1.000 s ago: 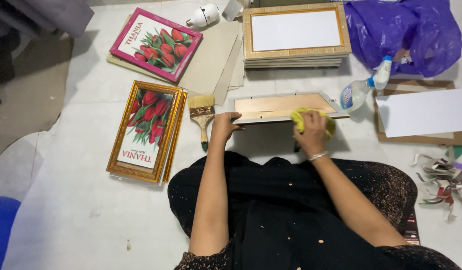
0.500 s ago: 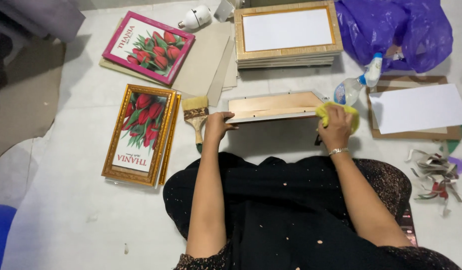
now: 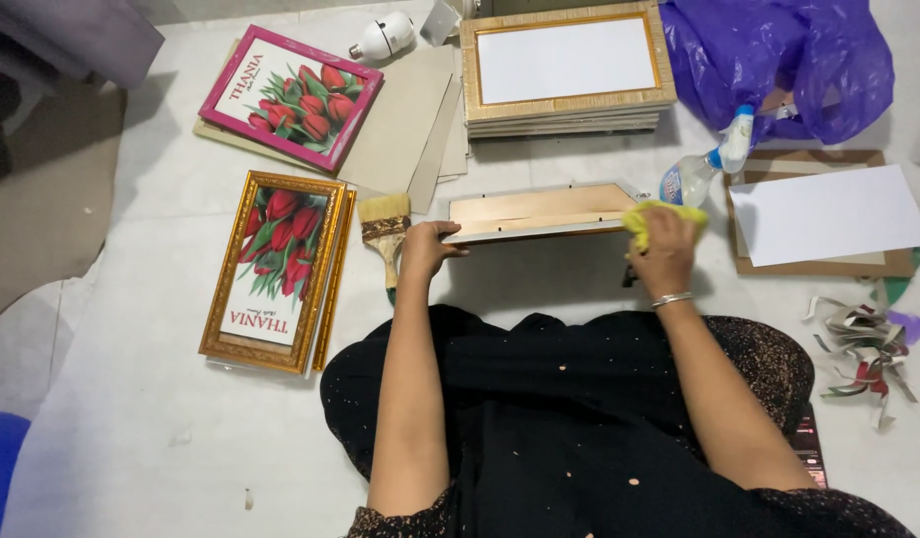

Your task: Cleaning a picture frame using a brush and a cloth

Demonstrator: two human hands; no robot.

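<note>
Flat pale wooden picture frame [image 3: 539, 212] clenched at left end by left hand [image 3: 427, 247]; soft crumpled yellow cloth [image 3: 659, 215] pressed on right end by right hand [image 3: 664, 259], grip closed on cloth.

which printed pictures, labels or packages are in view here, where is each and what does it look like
Tulip print in pink frame: upper left, tilted, red flowers on white.
Tulip print in gold frame: left of the left hand, upright rectangle, red tulips.
Spray bottle: above the right hand, clear with a blue-and-white label.
Purple plastic bag: upper right, crumpled.
</note>
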